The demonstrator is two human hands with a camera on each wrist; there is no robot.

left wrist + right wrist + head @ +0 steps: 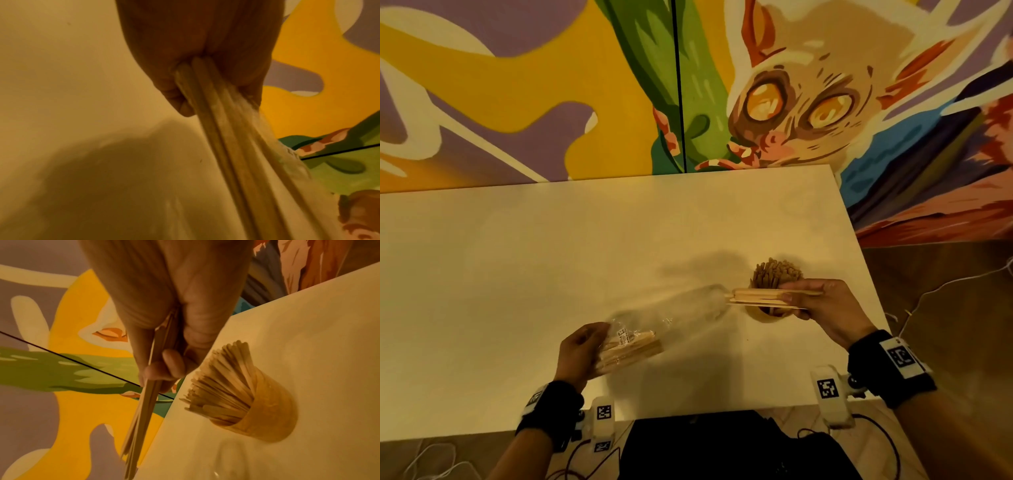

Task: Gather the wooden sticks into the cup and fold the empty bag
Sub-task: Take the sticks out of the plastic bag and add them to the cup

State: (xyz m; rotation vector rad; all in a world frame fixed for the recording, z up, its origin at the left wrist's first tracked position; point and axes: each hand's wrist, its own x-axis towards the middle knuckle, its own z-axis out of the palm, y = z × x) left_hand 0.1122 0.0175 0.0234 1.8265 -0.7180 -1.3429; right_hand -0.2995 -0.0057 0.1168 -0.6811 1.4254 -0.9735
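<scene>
My right hand [815, 305] pinches a flat bundle of wooden sticks [760, 297] held level just in front of the cup [765, 313]. The cup [265, 420] stands on the white table [517, 274] and is packed with upright sticks [222, 386]. In the right wrist view the held bundle [144, 410] runs down past my fingers [160, 369]. My left hand [582, 349] grips the bottom end of a clear plastic bag [654, 322] with several sticks [630, 349] still inside. The bag's open mouth, blurred, points toward the cup. In the left wrist view the bagged sticks [226, 138] stick out from my fist [195, 56].
The table's right edge [859, 246] lies close beside the cup. A painted mural wall [619, 85] stands right behind the table. A dark bag or seat [722, 445] sits below the near edge, with cables [945, 284] on the wooden floor at right.
</scene>
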